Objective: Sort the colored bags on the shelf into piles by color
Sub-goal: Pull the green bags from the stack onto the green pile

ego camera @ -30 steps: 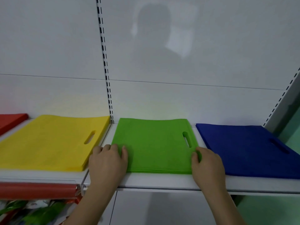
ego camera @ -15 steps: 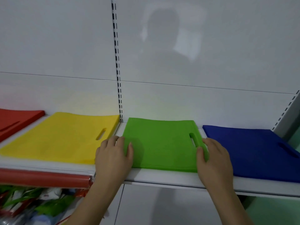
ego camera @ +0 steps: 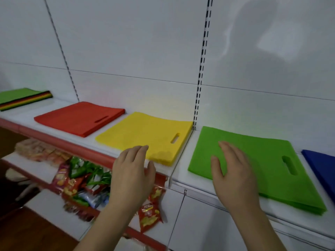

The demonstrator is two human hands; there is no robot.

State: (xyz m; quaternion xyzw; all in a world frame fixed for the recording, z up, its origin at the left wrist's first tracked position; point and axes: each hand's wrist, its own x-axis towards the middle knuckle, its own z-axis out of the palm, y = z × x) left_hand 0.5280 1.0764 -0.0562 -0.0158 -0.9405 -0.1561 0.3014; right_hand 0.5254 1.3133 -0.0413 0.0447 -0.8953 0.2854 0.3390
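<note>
The colored bags lie flat along a white shelf (ego camera: pixel 181 180), each with a slot handle cut near one edge. The green pile (ego camera: pixel 253 163) sits at about 3 o'clock in the view, a neat stack whose layered edges show at its near right corner. Just beside it toward 3 o'clock, only the corner of a blue pile (ego camera: pixel 322 167) shows at the frame's edge. Toward 10 o'clock from the green pile, past a clear divider (ego camera: pixel 178 160), lies the yellow pile (ego camera: pixel 145 136), and further toward 10 o'clock the red pile (ego camera: pixel 79 118). At the far 9 o'clock end of the shelf rests a mixed stack (ego camera: pixel 23 98), green on top with black, red and yellow edges showing along its side. The right hand (ego camera: pixel 233 171) is over the near left part of the green pile, fingers straight and spread, grasping nothing; motion blur hides whether the palm touches the fabric. The left hand (ego camera: pixel 132 174) is over the near edge of the yellow pile at about 6 o'clock, fingers relaxed and loosely extended, also holding nothing. A red strip (ego camera: pixel 54 138) runs along the shelf's front edge left of the divider. On the lower shelf at 7 o'clock lie snack packets (ego camera: pixel 81 180) in red and green wrappers. Behind the piles rises a white back panel (ego camera: pixel 126 51) with a slotted upright (ego camera: pixel 203 60).
</note>
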